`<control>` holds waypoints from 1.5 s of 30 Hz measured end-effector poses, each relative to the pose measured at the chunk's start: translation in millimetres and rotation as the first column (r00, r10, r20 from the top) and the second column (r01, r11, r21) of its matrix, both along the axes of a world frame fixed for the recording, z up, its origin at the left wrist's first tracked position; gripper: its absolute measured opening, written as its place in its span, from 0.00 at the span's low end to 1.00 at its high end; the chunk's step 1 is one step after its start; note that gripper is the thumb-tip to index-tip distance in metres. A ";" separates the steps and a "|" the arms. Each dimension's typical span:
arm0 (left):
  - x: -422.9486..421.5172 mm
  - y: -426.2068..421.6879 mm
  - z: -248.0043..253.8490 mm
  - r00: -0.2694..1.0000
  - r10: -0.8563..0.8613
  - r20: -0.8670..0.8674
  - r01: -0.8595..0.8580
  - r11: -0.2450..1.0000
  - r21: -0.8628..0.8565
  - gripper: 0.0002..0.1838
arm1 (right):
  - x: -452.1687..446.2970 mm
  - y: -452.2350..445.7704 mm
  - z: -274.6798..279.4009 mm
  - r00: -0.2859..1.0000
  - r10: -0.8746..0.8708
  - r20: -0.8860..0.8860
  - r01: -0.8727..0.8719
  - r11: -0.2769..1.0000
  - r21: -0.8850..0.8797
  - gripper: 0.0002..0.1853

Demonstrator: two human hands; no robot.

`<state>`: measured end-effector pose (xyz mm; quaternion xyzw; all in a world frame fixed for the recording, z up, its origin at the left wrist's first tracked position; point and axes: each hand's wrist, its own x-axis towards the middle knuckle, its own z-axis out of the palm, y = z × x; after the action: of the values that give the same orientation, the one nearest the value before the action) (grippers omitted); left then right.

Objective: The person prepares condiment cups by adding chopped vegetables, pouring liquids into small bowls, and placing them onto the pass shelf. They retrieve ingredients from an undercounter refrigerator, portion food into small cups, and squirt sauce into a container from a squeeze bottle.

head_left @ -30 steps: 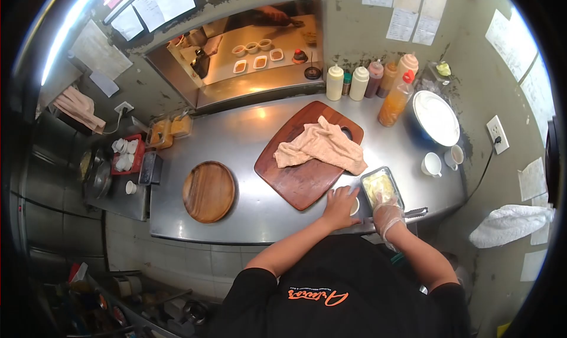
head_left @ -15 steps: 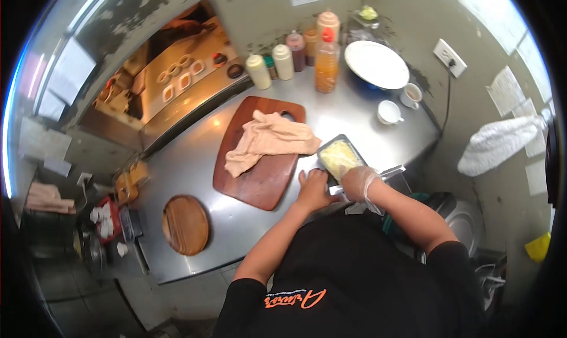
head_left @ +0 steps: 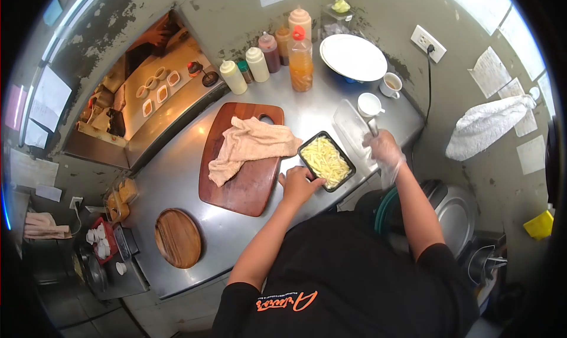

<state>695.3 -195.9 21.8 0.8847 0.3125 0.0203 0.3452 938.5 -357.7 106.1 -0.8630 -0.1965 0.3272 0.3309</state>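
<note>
A black rectangular tray [head_left: 302, 155] lies near the counter's front edge, filled with pale yellow shredded cheese [head_left: 326, 161]. My left hand [head_left: 300, 185] is at its near left corner, with fingertips gripping the rim. To the right, my right hand [head_left: 385, 151] wears a clear plastic glove. Its fingers are closed at the near end of a clear rectangular plastic container [head_left: 347, 121]. A narrow grey piece shows above these fingers; whether it is a utensil handle I cannot tell.
A peach cloth [head_left: 251, 144] lies on a wooden cutting board [head_left: 236, 199]. Left of it is a round wooden board [head_left: 178, 237]. Squeeze bottles [head_left: 257, 64], an orange-filled bottle [head_left: 301, 66], white plates [head_left: 353, 57] and two cups [head_left: 370, 105] stand along the back.
My right hand has moved from the cheese tray to the clear container on the right. The cheese is now fully in view. My left hand stays at the tray; the camera view has shifted.
</note>
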 end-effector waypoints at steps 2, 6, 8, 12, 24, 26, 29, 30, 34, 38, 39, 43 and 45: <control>-6.6 -0.3 1.1 1.000 0.015 0.017 -0.016 0.999 0.048 0.28 | 9.8 -1.5 -21.6 0.994 -0.090 -0.059 0.090 0.996 -0.006 0.21; -37.8 1.0 7.4 0.984 0.009 0.176 -0.025 0.996 0.085 0.47 | 18.7 -13.0 -29.4 0.965 -0.160 0.208 0.153 0.987 0.050 0.21; -55.8 -0.9 10.5 0.984 0.009 0.177 -0.022 0.997 0.071 0.51 | 8.7 -14.1 -1.9 0.947 -0.287 0.143 0.228 0.916 0.331 0.21; -71.6 -7.4 -8.3 0.982 0.024 0.187 -0.026 1.000 0.007 0.51 | -58.5 20.0 47.8 0.883 -0.287 -0.371 0.465 0.425 0.777 0.21; -77.3 -3.7 -4.6 0.901 0.153 0.407 -0.138 0.988 -0.066 0.43 | -82.4 10.4 8.0 0.963 0.267 0.036 -0.245 0.814 0.526 0.15; -76.6 -1.9 1.7 0.893 0.150 0.424 -0.139 0.989 -0.057 0.43 | -72.9 2.7 5.2 0.951 0.310 -0.023 -0.257 0.826 0.502 0.14; -68.0 -1.6 7.3 0.875 0.155 0.458 -0.150 0.988 -0.047 0.43 | -72.4 1.5 -1.9 0.950 0.306 0.059 -0.302 0.859 0.413 0.13; -63.7 -1.1 9.9 0.879 0.153 0.451 -0.144 0.988 -0.053 0.43 | -73.4 2.7 -12.6 0.958 0.273 0.087 -0.284 0.869 0.405 0.13; -51.6 1.6 17.8 0.880 0.126 0.458 -0.115 0.992 -0.052 0.44 | -77.1 3.7 -22.8 0.974 0.147 0.171 -0.203 0.901 0.383 0.09; -41.3 5.1 26.8 0.872 0.109 0.478 -0.130 0.991 0.011 0.44 | -68.9 2.7 0.8 0.982 0.089 0.165 -0.145 0.921 0.363 0.04; -38.6 6.6 26.4 0.874 0.081 0.479 -0.111 0.993 0.036 0.44 | -66.8 2.0 7.8 0.991 0.056 0.120 -0.099 0.919 0.382 0.04; -24.8 8.4 28.3 0.886 -0.016 0.463 -0.049 0.991 0.127 0.46 | -64.8 4.3 49.4 0.999 -0.015 -0.032 0.031 0.815 0.578 0.05; -14.4 5.0 32.4 0.887 -0.029 0.462 -0.026 0.993 0.113 0.45 | -69.3 7.9 64.3 0.998 0.032 -0.048 0.005 0.776 0.630 0.05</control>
<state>681.0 -190.9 54.2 0.8731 0.2189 0.2481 0.3579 869.2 -349.9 170.4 -0.6918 -0.2916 0.2689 0.6034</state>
